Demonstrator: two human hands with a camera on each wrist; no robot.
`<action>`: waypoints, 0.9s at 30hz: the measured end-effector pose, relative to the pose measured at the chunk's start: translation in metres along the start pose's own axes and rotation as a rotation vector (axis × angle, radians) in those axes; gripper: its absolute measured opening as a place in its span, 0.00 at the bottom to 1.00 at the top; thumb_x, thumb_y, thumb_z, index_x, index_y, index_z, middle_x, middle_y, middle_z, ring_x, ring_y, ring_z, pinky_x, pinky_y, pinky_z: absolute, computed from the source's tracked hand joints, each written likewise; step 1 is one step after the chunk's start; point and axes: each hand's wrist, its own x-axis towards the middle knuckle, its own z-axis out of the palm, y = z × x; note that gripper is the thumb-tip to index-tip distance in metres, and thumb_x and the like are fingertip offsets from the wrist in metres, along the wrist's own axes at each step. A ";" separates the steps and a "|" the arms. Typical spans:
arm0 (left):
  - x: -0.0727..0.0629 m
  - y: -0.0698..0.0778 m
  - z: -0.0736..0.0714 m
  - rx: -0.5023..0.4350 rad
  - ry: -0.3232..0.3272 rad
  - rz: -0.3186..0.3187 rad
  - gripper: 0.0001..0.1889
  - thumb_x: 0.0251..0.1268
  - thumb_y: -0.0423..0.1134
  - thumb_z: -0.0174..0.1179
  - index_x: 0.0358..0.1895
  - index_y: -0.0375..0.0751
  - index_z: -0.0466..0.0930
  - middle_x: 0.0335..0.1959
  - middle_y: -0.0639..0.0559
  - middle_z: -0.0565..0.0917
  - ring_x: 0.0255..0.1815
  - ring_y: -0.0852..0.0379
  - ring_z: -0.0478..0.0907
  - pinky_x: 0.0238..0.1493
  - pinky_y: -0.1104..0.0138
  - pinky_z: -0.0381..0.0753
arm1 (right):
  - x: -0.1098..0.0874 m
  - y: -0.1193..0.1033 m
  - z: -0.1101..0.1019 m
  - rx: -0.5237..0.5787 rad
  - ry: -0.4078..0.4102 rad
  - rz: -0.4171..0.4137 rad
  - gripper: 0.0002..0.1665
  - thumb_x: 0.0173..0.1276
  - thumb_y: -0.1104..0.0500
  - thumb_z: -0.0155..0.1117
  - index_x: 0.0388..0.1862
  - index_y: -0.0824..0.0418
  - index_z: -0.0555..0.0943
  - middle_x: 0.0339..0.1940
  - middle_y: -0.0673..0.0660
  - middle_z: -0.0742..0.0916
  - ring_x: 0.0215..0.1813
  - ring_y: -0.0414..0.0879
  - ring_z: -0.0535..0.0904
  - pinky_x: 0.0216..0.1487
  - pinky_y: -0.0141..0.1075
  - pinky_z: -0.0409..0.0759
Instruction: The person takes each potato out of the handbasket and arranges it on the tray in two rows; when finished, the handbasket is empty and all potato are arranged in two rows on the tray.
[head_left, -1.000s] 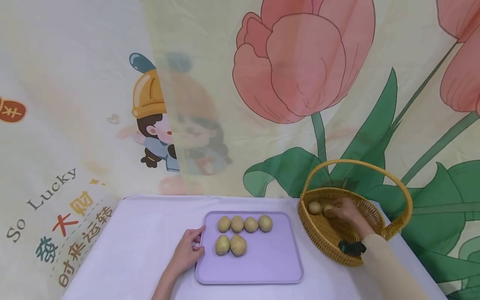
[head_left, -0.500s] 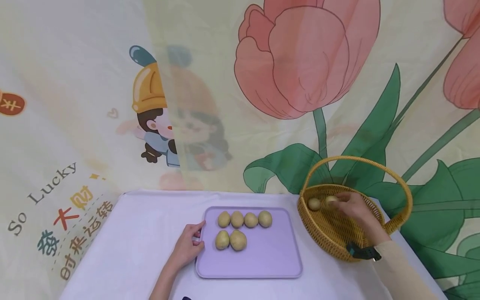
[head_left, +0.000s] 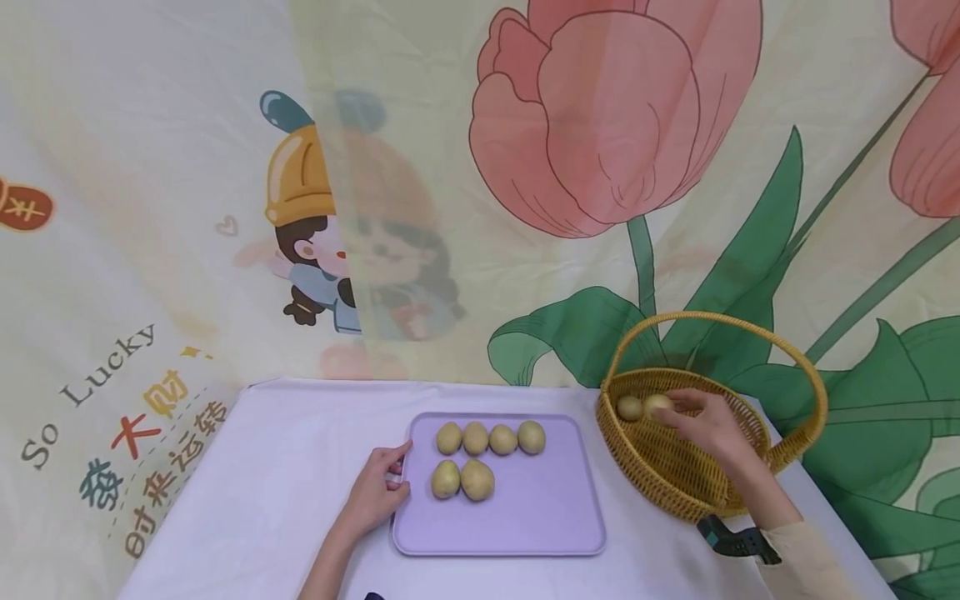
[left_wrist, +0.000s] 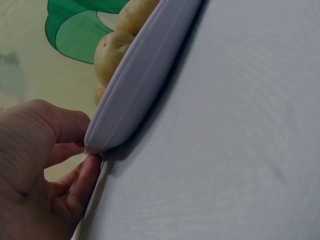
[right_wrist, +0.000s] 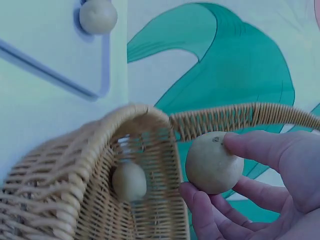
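In the head view my left hand (head_left: 377, 492) is at the left rim of a lilac tray (head_left: 540, 525). The left wrist view shows its thumb and fingers pinching the tray's edge (left_wrist: 132, 95). Several potatoes sit on the tray: a back row (head_left: 502, 439) and a front pair (head_left: 477, 481). My right hand (head_left: 708, 425), with a dark band at the wrist, is over the wicker basket (head_left: 637, 475). Between its thumb and fingertips it holds a round potato (right_wrist: 212, 165). Another potato (right_wrist: 129, 182) lies inside the basket, at its left end in the head view.
The basket's tall arched handle (head_left: 712, 317) rises beside my right hand. White cloth (head_left: 285, 467) covers the table, and a printed curtain (head_left: 420, 167) hangs close behind it. A small dark object (head_left: 373, 596) shows at the bottom edge.
My right hand has brought its potato slightly up and toward the near side, while its wrist has shifted right. The left hand stays at the tray's rim. The head view has tilted slightly down.
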 end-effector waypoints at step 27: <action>-0.002 -0.001 0.001 -0.005 0.006 0.013 0.33 0.46 0.20 0.61 0.63 0.28 0.75 0.44 0.43 0.72 0.39 0.54 0.75 0.37 0.73 0.84 | -0.022 -0.027 0.121 0.173 -0.113 -0.157 0.22 0.56 0.63 0.74 0.47 0.74 0.81 0.33 0.58 0.84 0.35 0.48 0.80 0.26 0.35 0.83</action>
